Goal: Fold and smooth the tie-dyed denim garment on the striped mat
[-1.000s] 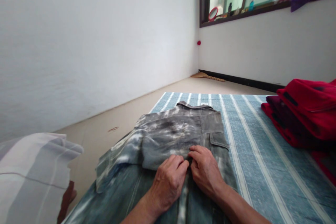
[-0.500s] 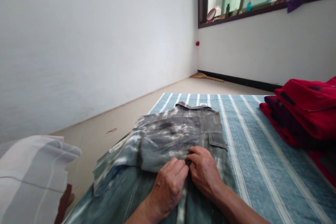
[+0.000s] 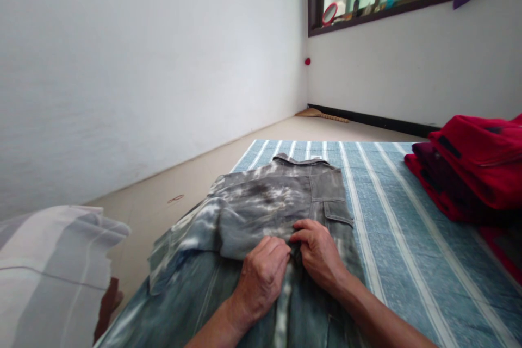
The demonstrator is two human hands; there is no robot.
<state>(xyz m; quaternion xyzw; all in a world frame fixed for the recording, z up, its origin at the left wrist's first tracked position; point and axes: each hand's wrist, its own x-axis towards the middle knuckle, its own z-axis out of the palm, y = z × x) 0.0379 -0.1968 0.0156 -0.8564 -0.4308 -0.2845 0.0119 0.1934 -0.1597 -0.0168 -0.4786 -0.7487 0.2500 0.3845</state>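
Note:
A grey-green tie-dye denim jacket point(image 3: 265, 196) lies spread on the striped cloth, its collar at the far end and a flap pocket on its right side. One sleeve is folded across the body. My left hand point(image 3: 264, 272) is closed, pinching the fabric near the end of that sleeve. Just to its right, my right hand point(image 3: 320, 254) also has its fingers curled together on the jacket close to the front seam. What exactly lies between the fingertips is partly hidden by the hands.
A blue-and-white striped cloth point(image 3: 395, 217) covers the surface below the jacket. Folded red and dark clothes point(image 3: 477, 168) are stacked at right. Pale grey striped fabric point(image 3: 53, 272) sits at lower left. Beyond are the floor, white walls and a windowsill with small items.
My view has shifted slightly, so the scene sits a little higher. Both hands stay on the jacket; the left fingertips have moved a little away from the right hand.

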